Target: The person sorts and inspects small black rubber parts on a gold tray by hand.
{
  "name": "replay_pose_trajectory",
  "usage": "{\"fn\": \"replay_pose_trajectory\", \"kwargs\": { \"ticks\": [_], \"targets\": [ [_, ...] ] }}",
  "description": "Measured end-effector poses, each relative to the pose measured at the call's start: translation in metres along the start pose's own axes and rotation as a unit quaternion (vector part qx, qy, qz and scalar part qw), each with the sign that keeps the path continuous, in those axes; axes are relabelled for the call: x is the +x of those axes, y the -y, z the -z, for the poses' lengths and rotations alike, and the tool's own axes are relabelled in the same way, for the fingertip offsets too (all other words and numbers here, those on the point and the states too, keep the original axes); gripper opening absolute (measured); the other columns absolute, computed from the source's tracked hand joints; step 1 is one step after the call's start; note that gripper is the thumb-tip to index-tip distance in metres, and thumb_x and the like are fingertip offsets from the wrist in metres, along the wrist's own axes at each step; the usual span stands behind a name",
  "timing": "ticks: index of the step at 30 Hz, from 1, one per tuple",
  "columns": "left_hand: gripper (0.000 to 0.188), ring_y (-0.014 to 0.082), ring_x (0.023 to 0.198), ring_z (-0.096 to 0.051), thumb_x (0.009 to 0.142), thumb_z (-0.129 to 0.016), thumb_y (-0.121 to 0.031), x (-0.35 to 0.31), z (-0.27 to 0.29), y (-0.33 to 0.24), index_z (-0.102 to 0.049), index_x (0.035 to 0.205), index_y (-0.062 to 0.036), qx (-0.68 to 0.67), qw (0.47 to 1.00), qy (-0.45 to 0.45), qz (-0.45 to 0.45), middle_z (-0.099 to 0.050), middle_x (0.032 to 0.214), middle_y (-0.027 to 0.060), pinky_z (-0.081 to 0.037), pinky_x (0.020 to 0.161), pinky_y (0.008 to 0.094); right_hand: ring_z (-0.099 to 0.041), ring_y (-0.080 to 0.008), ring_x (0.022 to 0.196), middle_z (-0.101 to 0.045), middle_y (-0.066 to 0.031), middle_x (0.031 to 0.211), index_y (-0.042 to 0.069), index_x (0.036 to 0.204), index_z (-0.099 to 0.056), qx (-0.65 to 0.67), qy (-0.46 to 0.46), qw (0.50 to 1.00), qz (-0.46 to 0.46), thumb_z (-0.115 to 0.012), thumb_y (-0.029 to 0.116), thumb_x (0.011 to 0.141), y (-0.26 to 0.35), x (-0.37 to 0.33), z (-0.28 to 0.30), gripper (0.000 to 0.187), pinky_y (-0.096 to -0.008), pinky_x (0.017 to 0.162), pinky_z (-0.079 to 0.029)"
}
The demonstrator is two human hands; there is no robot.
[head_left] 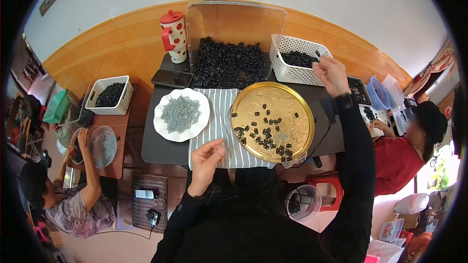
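My right hand [332,77] is raised at the front right corner of a white perforated basket [302,73], which holds many small black plastic pieces [297,59]. A small black piece [318,53] shows at its pinched fingertips. Over the front of a grey-and-white striped cloth [214,117], my left hand [206,163] has thumb and fingers closed together; whatever they hold is too small to make out. A gold round tray [253,98] carries scattered black pieces and a few thin metal ones. Left of the cloth, a white scalloped plate [161,125] holds a heap of small silvery metal parts [180,113].
A clear bin [237,7] full of black pieces stands at the back, near a red-and-white tumbler [173,39] and a dark phone [172,78]. One person [78,199] works at a table on the left, another [399,160] on the right. A clear bucket [312,204] stands below.
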State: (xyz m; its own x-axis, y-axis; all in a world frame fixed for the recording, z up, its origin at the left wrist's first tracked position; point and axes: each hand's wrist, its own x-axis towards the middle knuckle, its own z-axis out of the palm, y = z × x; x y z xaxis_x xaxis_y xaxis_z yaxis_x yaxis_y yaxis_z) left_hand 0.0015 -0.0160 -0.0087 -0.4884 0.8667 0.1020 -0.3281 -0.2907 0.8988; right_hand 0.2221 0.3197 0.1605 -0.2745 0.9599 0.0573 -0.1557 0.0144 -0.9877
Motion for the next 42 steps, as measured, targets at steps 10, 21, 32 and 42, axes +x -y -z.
{"fn": "replay_pose_trajectory", "kwargs": {
  "ticks": [10, 21, 32, 42],
  "targets": [
    [0.027, 0.0096, 0.075, -0.058, 0.086, -0.061, 0.002, 0.01, 0.023, 0.021, -0.061, 0.112, 0.004, -0.048, 0.998, 0.014, 0.038, -0.064, 0.086, 0.0053, -0.048, 0.07, 0.0229, -0.059, -0.0217, 0.088, -0.056, -0.0239, 0.117, -0.002, 0.122, -0.051, 0.313, 0.231, 0.916, 0.103, -0.05, 0.014, 0.094, 0.023, -0.053, -0.046, 0.032, -0.0287, 0.075, -0.049],
    [0.029, 0.009, 0.08, -0.058, 0.085, -0.062, 0.005, 0.016, 0.021, 0.019, -0.06, 0.114, 0.0018, -0.07, 0.995, 0.049, 0.053, -0.062, 0.093, 0.0041, -0.048, 0.074, 0.022, -0.058, -0.0142, 0.077, -0.061, -0.0092, 0.09, -0.001, 0.118, -0.054, -0.484, 0.407, 0.761, 0.144, -0.073, 0.012, 0.076, -0.044, -0.034, -0.106, 0.048, -0.0266, 0.068, -0.047],
    [0.029, 0.0091, 0.083, -0.056, 0.085, -0.059, 0.008, 0.013, 0.025, 0.012, -0.06, 0.113, 0.0023, -0.031, 0.999, 0.036, 0.021, -0.056, 0.097, 0.0049, -0.046, 0.075, 0.021, -0.058, -0.0246, 0.09, -0.057, -0.0158, 0.099, 0.002, 0.125, -0.05, -0.531, 0.432, 0.716, 0.135, -0.076, 0.017, 0.073, -0.064, -0.016, -0.152, 0.06, -0.0324, 0.078, -0.047],
    [0.03, 0.0107, 0.09, -0.057, 0.085, -0.058, 0.009, 0.012, 0.022, 0.016, -0.059, 0.114, 0.0035, -0.036, 0.998, 0.053, 0.023, -0.055, 0.098, 0.0057, -0.047, 0.08, 0.0218, -0.062, -0.0232, 0.073, -0.052, -0.0237, 0.108, 0.0, 0.135, -0.031, -0.248, 0.158, 0.923, -0.247, -0.07, 0.013, 0.083, -0.135, 0.04, -0.199, 0.067, -0.0276, 0.059, -0.057]
  ]
}}
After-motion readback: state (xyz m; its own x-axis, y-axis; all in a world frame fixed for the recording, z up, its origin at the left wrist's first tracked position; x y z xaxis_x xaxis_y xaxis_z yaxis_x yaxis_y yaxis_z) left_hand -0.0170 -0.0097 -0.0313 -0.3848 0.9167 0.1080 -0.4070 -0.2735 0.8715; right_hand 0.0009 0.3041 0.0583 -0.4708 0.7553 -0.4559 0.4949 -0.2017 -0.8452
